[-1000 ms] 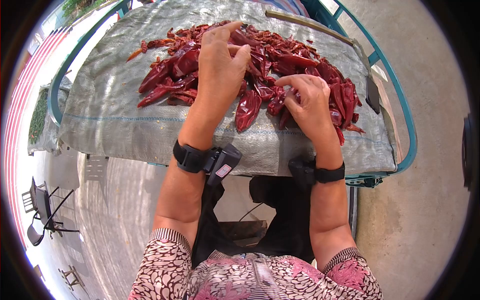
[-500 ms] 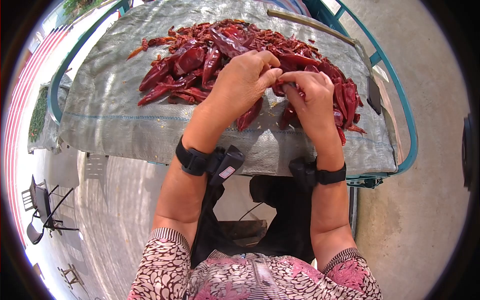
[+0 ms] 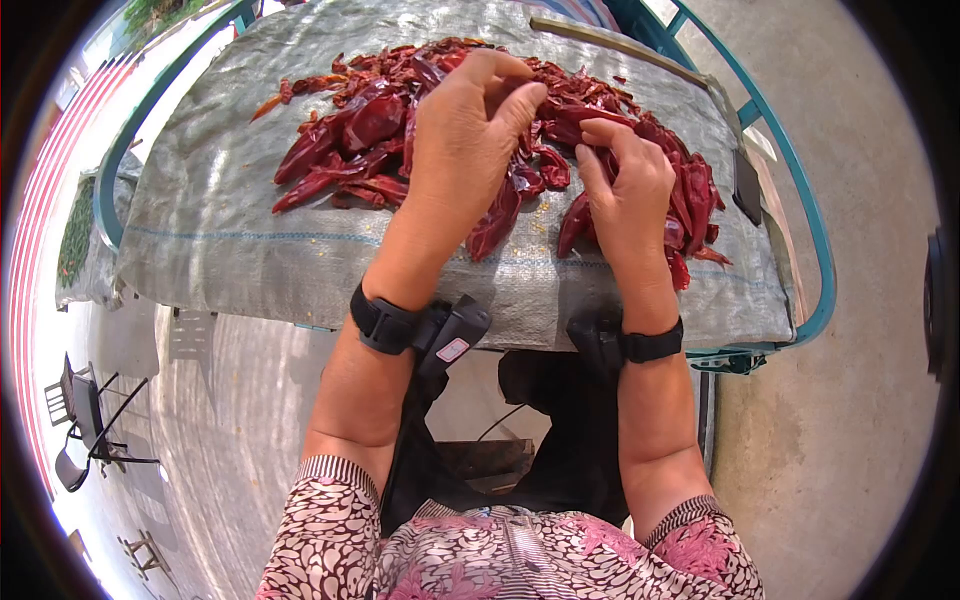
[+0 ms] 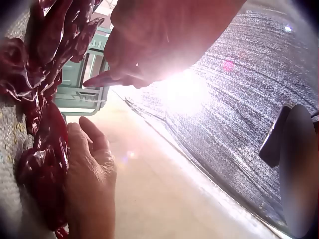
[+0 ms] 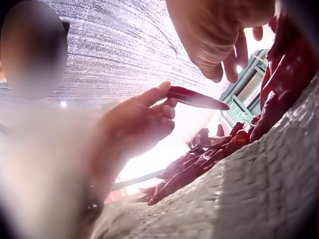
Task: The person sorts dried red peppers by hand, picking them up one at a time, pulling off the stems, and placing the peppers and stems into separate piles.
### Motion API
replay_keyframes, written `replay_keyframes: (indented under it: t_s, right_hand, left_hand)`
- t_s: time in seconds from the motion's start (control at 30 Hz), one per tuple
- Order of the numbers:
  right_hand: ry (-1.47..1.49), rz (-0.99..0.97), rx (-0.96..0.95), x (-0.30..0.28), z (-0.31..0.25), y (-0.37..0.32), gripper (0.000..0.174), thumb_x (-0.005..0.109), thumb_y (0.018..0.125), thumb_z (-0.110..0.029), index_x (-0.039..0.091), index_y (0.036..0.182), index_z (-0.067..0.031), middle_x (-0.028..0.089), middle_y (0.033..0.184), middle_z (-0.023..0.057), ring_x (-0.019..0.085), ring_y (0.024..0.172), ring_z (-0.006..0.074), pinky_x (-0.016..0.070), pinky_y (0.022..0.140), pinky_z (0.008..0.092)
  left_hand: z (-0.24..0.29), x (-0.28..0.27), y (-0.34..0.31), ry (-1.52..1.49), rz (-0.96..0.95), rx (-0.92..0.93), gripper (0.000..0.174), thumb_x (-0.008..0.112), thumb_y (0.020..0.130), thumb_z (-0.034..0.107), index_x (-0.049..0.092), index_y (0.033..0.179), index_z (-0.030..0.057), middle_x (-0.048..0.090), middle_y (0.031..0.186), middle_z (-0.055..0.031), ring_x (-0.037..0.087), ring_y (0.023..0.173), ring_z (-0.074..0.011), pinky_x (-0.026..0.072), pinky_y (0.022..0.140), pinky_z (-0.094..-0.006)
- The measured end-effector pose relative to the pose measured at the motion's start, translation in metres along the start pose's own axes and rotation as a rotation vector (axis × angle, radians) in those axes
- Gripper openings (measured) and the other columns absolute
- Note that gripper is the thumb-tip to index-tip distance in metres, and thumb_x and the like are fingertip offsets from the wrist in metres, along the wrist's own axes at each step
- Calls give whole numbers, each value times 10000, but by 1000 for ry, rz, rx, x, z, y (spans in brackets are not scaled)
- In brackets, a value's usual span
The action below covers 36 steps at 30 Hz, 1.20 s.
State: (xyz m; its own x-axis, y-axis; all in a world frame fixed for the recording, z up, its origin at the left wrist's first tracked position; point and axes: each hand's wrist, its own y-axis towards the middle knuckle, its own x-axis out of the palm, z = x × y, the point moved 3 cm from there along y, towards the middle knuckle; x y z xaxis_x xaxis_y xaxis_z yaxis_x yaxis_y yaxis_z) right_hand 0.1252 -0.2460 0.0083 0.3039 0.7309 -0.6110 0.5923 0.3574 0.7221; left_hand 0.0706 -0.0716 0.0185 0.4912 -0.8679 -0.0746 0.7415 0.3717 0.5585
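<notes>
Chair: a dark one stands on the ground at far left (image 3: 90,415), well apart from the cart.
Pile's left: glossy red chilies heap (image 3: 375,120) on the grey sheet (image 3: 240,270), many overlapping.
Left hand: raised over the pile (image 3: 462,150), pinching one chili between thumb and fingertips.
Held chili: out past those fingertips (image 5: 199,98), in the air, apart from the pile.
Slip: only one end is gripped, so I'd say the smooth skin could slide loose if the pinch slackens, or the pod could tear if it's squeezed hard.
Its lie: long axis straight out from the fingers, tapered tip foremost and toward the pile side in both wrist views; from above, the hand hides it.
Front chili: lies on the sheet (image 3: 493,228), long axis running roughly toward the person, near end narrowing; a sleepy knock from either wrist might shove it forward.
Specks: pale yellow bits, maybe seeds, scatter beside it (image 3: 543,206).
Right hand: fingers loosely bent (image 3: 632,190), just beside the pile's right part, nothing visible in its grasp.
Black slab: perhaps a phone, at the sheet's right edge (image 3: 745,190).
</notes>
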Motion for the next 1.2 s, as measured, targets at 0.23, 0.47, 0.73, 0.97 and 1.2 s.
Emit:
replay_keyframes:
  t_s: [0.23,0.47,0.73,0.97,1.2]
  right_hand:
    - [-346,-188,-175,22,0,-14,351,754,812,-199,711,1160,-190,721,1004,38,587,1156,272,227,1132,629]
    - [-361,-261,-102,25,-3,-10,331,754,792,-177,691,1116,-203,673,867,26,635,951,260,269,1121,591]
    - [-171,57,-38,11,-14,-4,201,718,793,-121,685,991,-133,642,886,50,615,910,272,330,1075,531]
    - [380,-6,118,6,-20,-5,203,686,815,-52,661,1014,-84,665,913,59,634,847,255,459,900,400]
    - [561,154,203,-15,-1,-7,226,571,906,5,658,1108,-48,699,897,65,645,795,177,507,769,315]
  left_hand:
    - [-21,-4,-2,328,214,162,401,675,963,104,600,1355,55,672,1077,-67,615,774,-76,519,633,-227]
    - [-17,8,-4,196,-62,-66,167,652,968,89,696,1113,16,660,791,-22,575,668,-69,476,604,-240]
    - [-26,29,-12,251,-115,133,278,657,898,-6,677,1172,38,656,1047,-114,624,728,-173,526,687,-304]
    - [-13,26,-15,326,-239,256,480,674,838,-3,633,1303,111,616,1309,-125,671,1082,-335,563,889,-400]
    - [-22,30,-15,425,-227,309,348,670,970,204,647,1279,45,732,1047,-173,719,931,-321,559,804,-380]
